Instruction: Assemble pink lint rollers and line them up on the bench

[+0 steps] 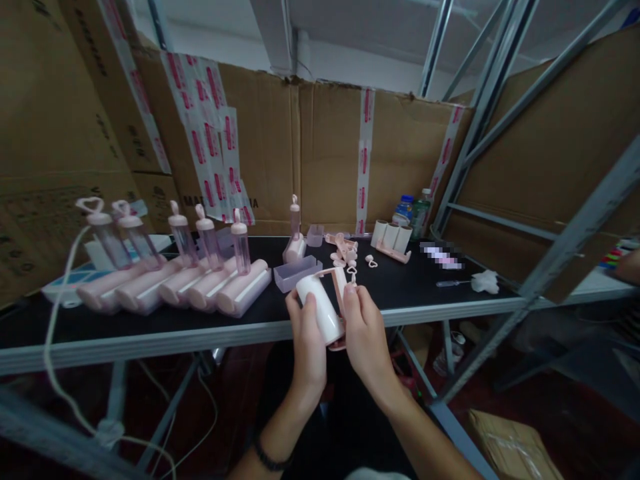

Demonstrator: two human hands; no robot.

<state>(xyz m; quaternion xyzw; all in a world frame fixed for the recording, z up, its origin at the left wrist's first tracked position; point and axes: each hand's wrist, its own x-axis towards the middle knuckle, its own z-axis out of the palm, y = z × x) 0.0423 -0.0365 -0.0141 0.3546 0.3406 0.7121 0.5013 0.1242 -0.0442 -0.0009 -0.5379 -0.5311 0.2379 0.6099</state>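
Note:
My left hand point(311, 333) is closed around a white cylinder point(320, 312), its thumb lying along the near side. My right hand point(365, 327) grips a pink plastic bracket point(339, 287) close against the cylinder's right side. A small heart-shaped pink loop point(352, 270) shows just above my right fingertips; whether the hand holds it I cannot tell. Beyond the hands lie a translucent lilac tray point(299, 273) and a pile of small pink parts point(344, 250). Another pink heart piece point(371, 261) lies to the right of the pile.
Several pink cylinder units with clear tubes point(243, 287) line the bench's left side. Three white cylinders point(393, 235) stand in a pink holder at the back right, near bottles point(404, 208). A dropper point(453, 283) and crumpled tissue point(485, 282) lie further right. A white cable point(53, 333) hangs at left.

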